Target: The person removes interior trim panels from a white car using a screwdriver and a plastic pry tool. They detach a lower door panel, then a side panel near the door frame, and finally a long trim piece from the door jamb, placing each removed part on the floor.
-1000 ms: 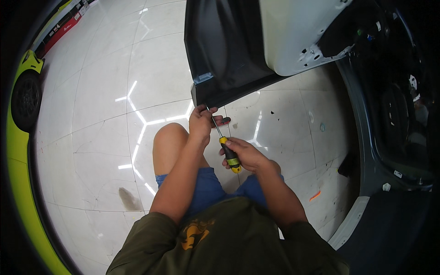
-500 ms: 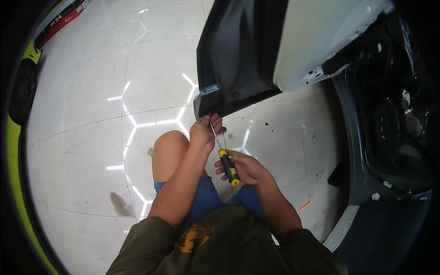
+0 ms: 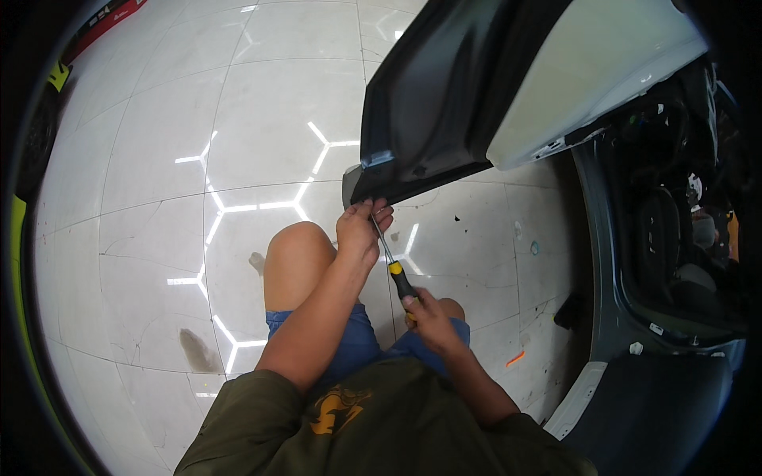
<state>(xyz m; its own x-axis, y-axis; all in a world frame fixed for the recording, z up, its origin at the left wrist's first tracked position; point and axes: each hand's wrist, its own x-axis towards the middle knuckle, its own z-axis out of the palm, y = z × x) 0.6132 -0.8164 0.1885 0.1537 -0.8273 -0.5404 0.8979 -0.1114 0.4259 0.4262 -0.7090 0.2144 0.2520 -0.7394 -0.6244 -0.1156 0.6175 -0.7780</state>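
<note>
Screwdriver (image 3: 394, 268), yellow-and-black handle, slim metal shaft: angled up toward lower corner of open car door (image 3: 429, 127), tip just under dark inner trim

Right hand (image 3: 426, 317): clenched round handle, set low, apparently for driving force

Left hand (image 3: 359, 232): fingers pinched on shaft near tip, touching door edge, apparently as guide

Glossy white tiled floor (image 3: 159, 198) beneath; bare knee (image 3: 298, 246) beside left wrist
</note>
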